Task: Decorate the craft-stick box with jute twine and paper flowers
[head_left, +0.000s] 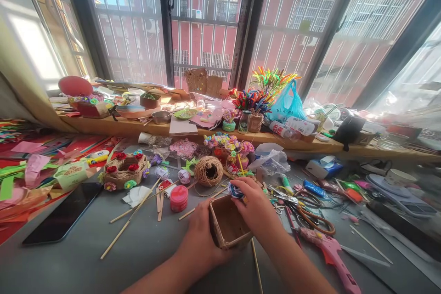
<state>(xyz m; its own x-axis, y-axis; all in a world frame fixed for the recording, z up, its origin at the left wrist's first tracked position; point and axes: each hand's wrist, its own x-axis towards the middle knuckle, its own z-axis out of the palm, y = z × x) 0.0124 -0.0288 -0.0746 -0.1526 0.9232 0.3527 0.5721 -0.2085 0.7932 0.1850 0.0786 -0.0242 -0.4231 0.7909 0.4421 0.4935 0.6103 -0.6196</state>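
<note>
My left hand (200,234) wraps round the left side of a small open-topped box (229,220). The box looks bound in twine, with a brown inside that holds nothing I can see. At its far rim, the fingers of my right hand (253,204) close on a blue-and-white flower-like piece (234,189). Whether that piece touches the rim is hidden by the fingers. Just beyond the box sits a ball of twine (208,171). A red-pink jar (178,198) stands to the left of my left hand.
A pink glue gun (332,255) and scissors (310,211) lie on the right. On the left are a dark tablet (65,216), wooden sticks (127,220) and a twine basket with red flowers (126,170). Craft supplies crowd the window ledge, among them a blue plastic bag (287,103).
</note>
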